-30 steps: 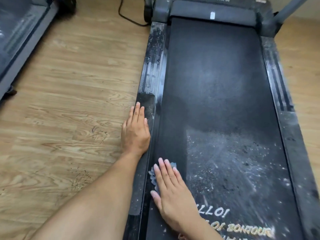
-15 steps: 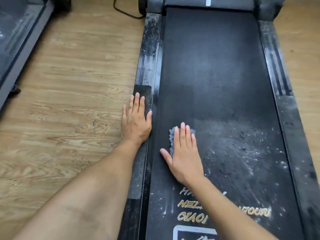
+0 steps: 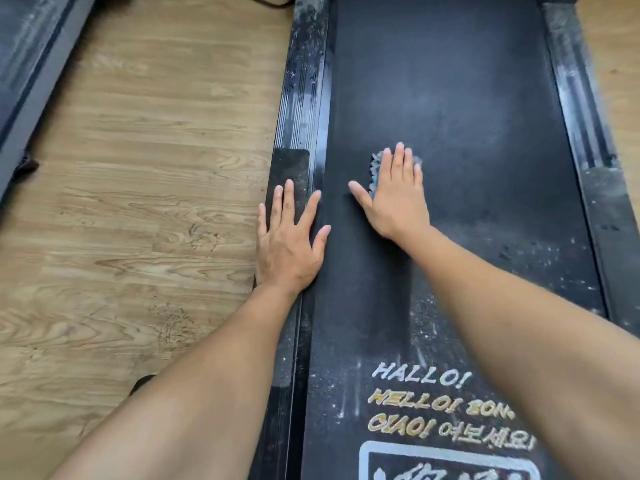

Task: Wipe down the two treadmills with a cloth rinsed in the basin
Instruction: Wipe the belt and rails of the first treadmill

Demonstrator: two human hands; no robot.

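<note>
Small grey-blue cloth (image 3: 375, 169), flat on the black treadmill belt (image 3: 467, 98), a bit left of the belt's middle. Mostly hidden under the right hand (image 3: 398, 199), with only a bumpy edge peeking out by the fingertips and on the thumb side. Right hand spread flat on top of the cloth, fingers straight and close together, thumb out to the side on the bare belt. Pressing down, not curled round anything.

Left hand (image 3: 289, 244) flat too, fingers straight and a little apart, holding nothing. Resting on the left side rail (image 3: 301, 81), fingertips on a rough dark pad (image 3: 291, 161), thumb tip at the edge of the belt. Both hands near each other, not touching.

Belt plain and dark around the cloth and above it. White dusty specks (image 3: 540, 261) lower down, on the right part of the belt. Printed words (image 3: 420, 374) near the bottom: "HALLO!" in white, more words in yellow under it. Right side rail (image 3: 581, 133) grey and dusty. Wooden floor (image 3: 156, 168) to the left of the rails, and a strip of it to the right too. Edge of a second treadmill (image 3: 31, 64) in the top left corner, well apart from both hands.
</note>
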